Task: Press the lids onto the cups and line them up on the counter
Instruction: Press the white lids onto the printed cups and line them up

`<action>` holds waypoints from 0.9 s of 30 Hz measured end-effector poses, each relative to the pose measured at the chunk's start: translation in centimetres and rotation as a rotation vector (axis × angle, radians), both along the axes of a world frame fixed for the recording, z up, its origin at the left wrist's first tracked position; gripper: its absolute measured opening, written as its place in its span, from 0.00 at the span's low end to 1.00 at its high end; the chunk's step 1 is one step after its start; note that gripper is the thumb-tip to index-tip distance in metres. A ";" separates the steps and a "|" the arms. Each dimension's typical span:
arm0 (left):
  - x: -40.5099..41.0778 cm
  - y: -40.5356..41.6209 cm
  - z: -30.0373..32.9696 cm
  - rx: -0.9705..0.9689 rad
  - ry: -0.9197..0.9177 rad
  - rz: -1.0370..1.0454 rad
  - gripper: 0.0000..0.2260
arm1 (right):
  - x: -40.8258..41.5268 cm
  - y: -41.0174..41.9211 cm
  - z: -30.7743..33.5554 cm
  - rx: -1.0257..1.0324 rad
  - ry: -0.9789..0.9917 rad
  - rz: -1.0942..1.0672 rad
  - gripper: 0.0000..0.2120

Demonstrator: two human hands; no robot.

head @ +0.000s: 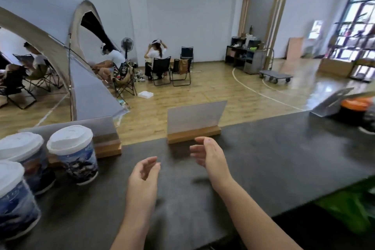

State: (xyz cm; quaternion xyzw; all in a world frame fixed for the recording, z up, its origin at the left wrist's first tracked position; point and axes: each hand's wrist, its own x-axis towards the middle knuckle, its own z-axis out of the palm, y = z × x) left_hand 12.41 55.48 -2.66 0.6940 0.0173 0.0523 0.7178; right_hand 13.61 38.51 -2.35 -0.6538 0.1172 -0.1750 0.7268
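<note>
sign stand (194, 123) on wooden base, beyond hands | second stand (105, 138) far left | tent (60, 46) | folding chairs (160, 70) | platform cart (275, 77)

I log three lidded cups on the tabletop (263, 158) at far left: rear cup (74, 154) right of the middle cup (24, 158), near cup (16, 199) closest to me at the left edge. A sign holder (105, 140) stands just behind the rear cup; a second sign holder (194, 122) sits at the far edge, centre. Left hand (143, 178) and right hand (211, 156) hover over the tabletop before that second holder, apart, touching nothing. A third stand (330, 103) is at far right.
</note>
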 end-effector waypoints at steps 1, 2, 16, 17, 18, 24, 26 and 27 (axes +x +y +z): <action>-0.2 -1.9 0.0 0.008 0.001 -0.053 0.07 | -0.9 -1.8 -0.1 -0.011 0.005 -0.032 0.15; -0.4 -3.8 0.0 0.010 0.002 -0.107 0.07 | -1.8 -3.7 0.0 -0.015 0.008 -0.070 0.15; -3.7 -33.2 2.9 0.061 0.000 -0.608 0.06 | -13.9 -33.8 0.1 -0.042 0.012 -0.664 0.13; -3.8 -35.7 3.3 0.074 0.000 -0.633 0.06 | -14.4 -35.9 0.2 -0.052 0.013 -0.692 0.13; -3.8 -38.3 3.7 0.084 0.002 -0.661 0.06 | -14.7 -38.1 0.4 -0.061 0.011 -0.719 0.12; -3.3 -53.6 5.4 0.074 -0.049 -0.778 0.06 | -15.5 -51.0 2.0 -0.078 -0.003 -0.805 0.12; -2.2 -58.8 5.6 0.050 -0.021 -0.803 0.06 | -15.0 -55.2 2.5 -0.063 -0.013 -0.814 0.15; -1.9 -61.1 5.9 0.031 0.003 -0.814 0.07 | -14.4 -57.2 2.9 -0.057 -0.020 -0.811 0.17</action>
